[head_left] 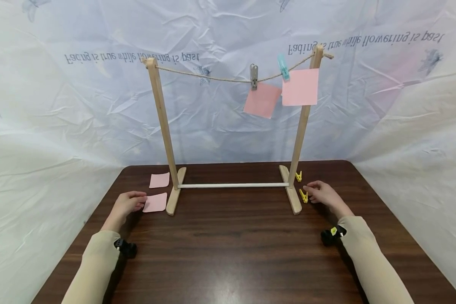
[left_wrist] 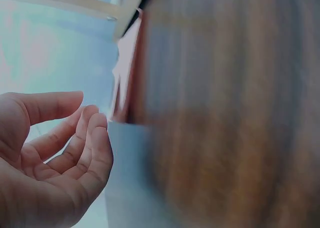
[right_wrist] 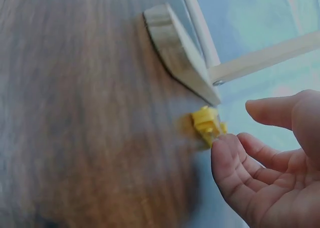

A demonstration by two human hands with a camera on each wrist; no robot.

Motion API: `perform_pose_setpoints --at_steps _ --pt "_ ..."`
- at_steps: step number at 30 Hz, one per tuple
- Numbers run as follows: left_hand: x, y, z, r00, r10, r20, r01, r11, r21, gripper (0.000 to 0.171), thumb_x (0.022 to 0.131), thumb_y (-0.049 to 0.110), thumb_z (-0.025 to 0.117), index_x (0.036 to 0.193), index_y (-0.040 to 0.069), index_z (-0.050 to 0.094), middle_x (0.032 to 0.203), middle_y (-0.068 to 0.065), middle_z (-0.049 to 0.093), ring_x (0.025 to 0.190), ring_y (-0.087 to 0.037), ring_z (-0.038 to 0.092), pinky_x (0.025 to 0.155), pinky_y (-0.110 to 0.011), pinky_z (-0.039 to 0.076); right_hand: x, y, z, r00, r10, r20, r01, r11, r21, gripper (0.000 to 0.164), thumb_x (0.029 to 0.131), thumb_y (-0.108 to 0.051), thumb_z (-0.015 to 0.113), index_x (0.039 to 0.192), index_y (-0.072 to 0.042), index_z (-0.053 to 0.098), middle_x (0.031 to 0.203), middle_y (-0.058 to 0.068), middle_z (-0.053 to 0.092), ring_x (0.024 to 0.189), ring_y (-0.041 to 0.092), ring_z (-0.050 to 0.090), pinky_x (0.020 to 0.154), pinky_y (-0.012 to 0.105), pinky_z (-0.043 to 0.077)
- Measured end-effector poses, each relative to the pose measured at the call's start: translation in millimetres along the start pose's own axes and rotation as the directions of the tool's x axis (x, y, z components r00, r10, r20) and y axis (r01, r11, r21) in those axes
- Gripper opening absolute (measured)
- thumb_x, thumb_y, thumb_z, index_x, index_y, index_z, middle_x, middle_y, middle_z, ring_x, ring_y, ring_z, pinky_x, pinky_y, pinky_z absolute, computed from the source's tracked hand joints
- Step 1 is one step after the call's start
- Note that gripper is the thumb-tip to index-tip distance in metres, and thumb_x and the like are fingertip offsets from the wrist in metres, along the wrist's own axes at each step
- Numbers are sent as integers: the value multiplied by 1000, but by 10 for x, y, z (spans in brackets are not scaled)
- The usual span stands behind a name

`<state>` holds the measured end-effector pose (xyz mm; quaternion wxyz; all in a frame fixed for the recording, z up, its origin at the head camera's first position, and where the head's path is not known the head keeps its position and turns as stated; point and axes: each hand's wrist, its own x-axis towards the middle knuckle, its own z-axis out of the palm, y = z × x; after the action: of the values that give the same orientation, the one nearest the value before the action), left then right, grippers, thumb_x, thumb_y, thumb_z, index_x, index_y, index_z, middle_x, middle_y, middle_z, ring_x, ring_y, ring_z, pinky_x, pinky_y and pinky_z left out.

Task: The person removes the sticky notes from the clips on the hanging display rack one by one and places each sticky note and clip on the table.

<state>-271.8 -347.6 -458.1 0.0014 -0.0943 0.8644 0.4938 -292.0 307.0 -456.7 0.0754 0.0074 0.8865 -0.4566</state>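
Observation:
My left hand (head_left: 126,205) is beside the nearer pink paper square (head_left: 156,202) on the table, at its left edge. In the left wrist view, thumb and fingers of the left hand (left_wrist: 65,163) stand apart with nothing between them, and pink paper (left_wrist: 128,70) shows past the fingertips. On the right, my right hand (head_left: 324,196) reaches to the nearer yellow clothespin (head_left: 304,196). The right wrist view has this clothespin (right_wrist: 205,122) just beyond the loosely bent fingers of the right hand (right_wrist: 270,168); the thumb is apart from them. Whether the fingertips touch it, I cannot tell.
A wooden stand (head_left: 162,122) carries a rope (head_left: 213,79). From it hang two pink squares, one under a grey clothespin (head_left: 253,76), one under a turquoise clothespin (head_left: 283,68). Another pink square (head_left: 159,180) and another yellow clothespin (head_left: 298,176) lie farther back.

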Motion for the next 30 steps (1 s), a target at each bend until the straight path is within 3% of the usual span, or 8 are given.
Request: perform_pose_setpoints --at_steps 10,16,18,22,25,28,30 --pt "-38 275 -36 998 58 21 -58 998 11 43 102 20 63 132 -10 57 115 -22 67 89 -25 69 74 -27 60 -90 -223 -116 998 -50 -44 50 999 2 59 106 -40 52 139 9 44 109 25 61 91 32 65 80 40 61" --pt "-63 451 -170 994 111 20 -111 994 5 49 102 24 62 137 -9 54 118 -20 65 88 -16 69 77 -27 60 -203 -398 -246 991 -99 -88 99 995 -3 56 106 -39 51 138 7 47 116 27 58 96 36 64 84 45 60" --pt "-71 517 -241 989 146 15 -146 989 -13 50 102 24 62 137 -10 53 114 -16 66 84 -10 68 76 -25 59 -261 -466 -291 987 -127 -102 126 992 -22 55 106 -39 51 138 6 48 116 25 59 95 35 65 80 39 61" --pt "-101 649 -371 982 187 -13 -188 980 -61 49 102 26 63 137 -8 53 99 9 65 78 -1 64 74 -19 57 -371 -631 -377 974 -184 -129 180 983 -43 55 106 -40 52 137 5 49 115 23 60 90 26 66 73 29 59" --pt "-130 747 -447 977 207 -50 -212 967 -139 32 101 22 64 126 2 63 91 19 64 76 -1 64 72 -16 56 -452 -763 -449 962 -229 -148 225 973 -46 55 105 -41 52 138 4 49 114 21 60 85 12 65 70 24 58" --pt "-173 860 -507 969 234 -83 -247 941 -229 10 99 17 66 109 20 69 87 18 68 74 -1 65 69 -15 56 -529 -888 -523 939 -298 -170 295 955 -41 53 106 -37 53 138 4 49 108 12 62 80 5 63 69 22 57" --pt "-212 950 -538 961 257 -104 -276 919 -282 13 98 15 68 101 28 70 86 16 70 72 -1 66 67 -14 55 -574 -967 -562 920 -344 -189 344 938 -30 48 106 -32 54 137 5 49 101 2 64 78 4 63 67 21 56"
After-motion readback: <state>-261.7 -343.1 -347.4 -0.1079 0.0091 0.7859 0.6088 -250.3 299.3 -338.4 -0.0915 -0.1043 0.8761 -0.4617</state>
